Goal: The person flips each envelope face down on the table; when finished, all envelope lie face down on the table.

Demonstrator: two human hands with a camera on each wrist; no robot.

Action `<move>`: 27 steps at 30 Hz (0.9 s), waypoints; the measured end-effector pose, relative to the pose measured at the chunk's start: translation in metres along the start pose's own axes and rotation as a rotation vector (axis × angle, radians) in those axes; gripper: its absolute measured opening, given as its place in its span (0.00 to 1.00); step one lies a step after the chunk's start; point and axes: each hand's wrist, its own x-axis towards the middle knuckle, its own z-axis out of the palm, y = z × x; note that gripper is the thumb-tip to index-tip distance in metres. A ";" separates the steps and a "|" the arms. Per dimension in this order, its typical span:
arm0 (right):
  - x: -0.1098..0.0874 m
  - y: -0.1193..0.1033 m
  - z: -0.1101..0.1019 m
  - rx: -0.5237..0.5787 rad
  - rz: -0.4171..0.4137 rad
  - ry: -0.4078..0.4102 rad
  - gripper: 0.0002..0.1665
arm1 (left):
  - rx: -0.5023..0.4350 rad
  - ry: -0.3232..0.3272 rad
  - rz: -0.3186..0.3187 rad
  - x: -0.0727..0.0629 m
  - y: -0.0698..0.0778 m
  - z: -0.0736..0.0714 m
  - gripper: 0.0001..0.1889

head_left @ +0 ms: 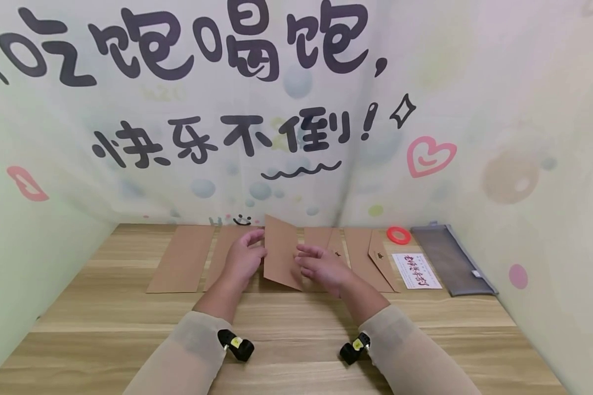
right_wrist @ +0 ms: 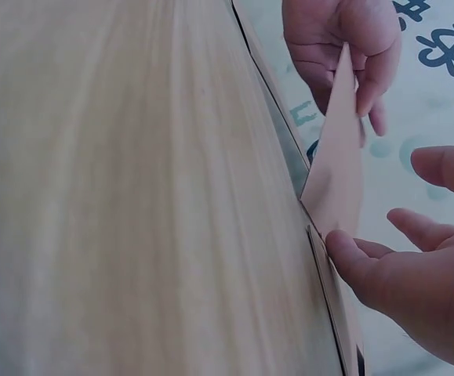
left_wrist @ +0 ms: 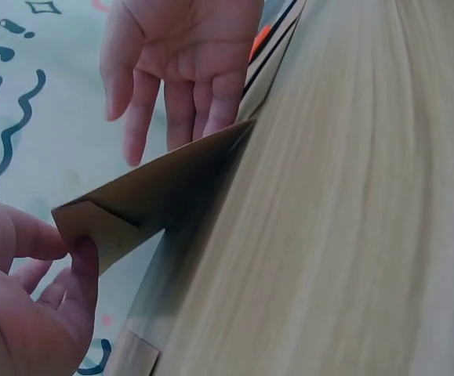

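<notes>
My left hand (head_left: pixel 245 255) pinches the left edge of a brown paper envelope (head_left: pixel 280 253) between thumb and fingers. That edge is raised off the table, while the right edge stays low, as the left wrist view of the envelope (left_wrist: pixel 160 176) shows. Beside the low edge is my right hand (head_left: pixel 323 267), its fingers loosely extended and holding nothing. In the right wrist view its thumb (right_wrist: pixel 348 254) is at or very near the paper; contact is hard to tell. More brown envelopes lie flat in a row, including a plain one (head_left: pixel 183 260) at far left and a flapped one (head_left: pixel 358 258) at right.
Right of the row are a red ring-shaped roll (head_left: pixel 398 235), a white card with red writing (head_left: pixel 417 271) and a grey mesh zip pouch (head_left: pixel 452 260). A printed cloth wall (head_left: pixel 217 186) stands behind the wooden table (head_left: pixel 291 334), with walls at both sides.
</notes>
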 end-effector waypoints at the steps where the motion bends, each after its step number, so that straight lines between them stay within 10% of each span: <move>1: 0.000 0.000 0.000 -0.005 0.001 0.006 0.36 | 0.018 0.004 -0.006 0.001 -0.001 -0.001 0.31; 19: 0.005 0.001 -0.003 0.021 0.011 0.018 0.36 | 0.327 -0.085 -0.011 -0.001 -0.008 0.000 0.29; 27: 0.006 0.002 -0.009 0.057 -0.017 0.061 0.34 | 0.235 -0.061 -0.004 -0.001 -0.005 0.006 0.29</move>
